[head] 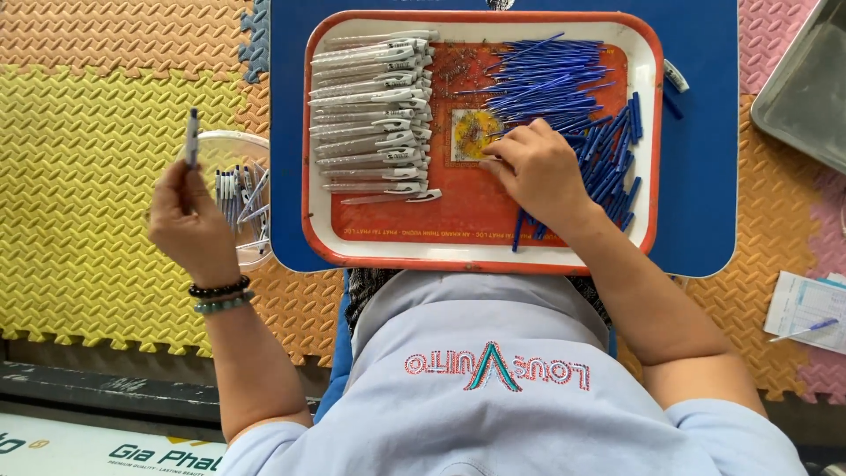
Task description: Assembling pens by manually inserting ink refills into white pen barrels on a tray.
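Pen (192,137) held upright in left hand (189,225), raised over yellow foam mat (88,176) at left, just left of round clear tub (236,150). Fingers of that hand curled around lower barrel, grip closed. Dark bead bracelets (220,295) on left wrist. Clear tub holding several finished pens, standing on end or leaning.

Right hand (538,172) down on red tray (480,251), fingertips pinched together at edge of small yellowish patch of springs (471,132) mid-tray; whether anything is actually gripped cannot be told. White pen barrels (370,115) stacked in neat row on left half of tray, clips pointing right. Blue ink refills (546,79) heaped far right, more loose blue pieces (617,159) scattered along right side, some under the wrist.

Tray resting on blue board (705,176), near edge close to body. Metal tray (806,88) at far right corner on pink and orange mats. Paper sheet with pen (806,308) lying near right.
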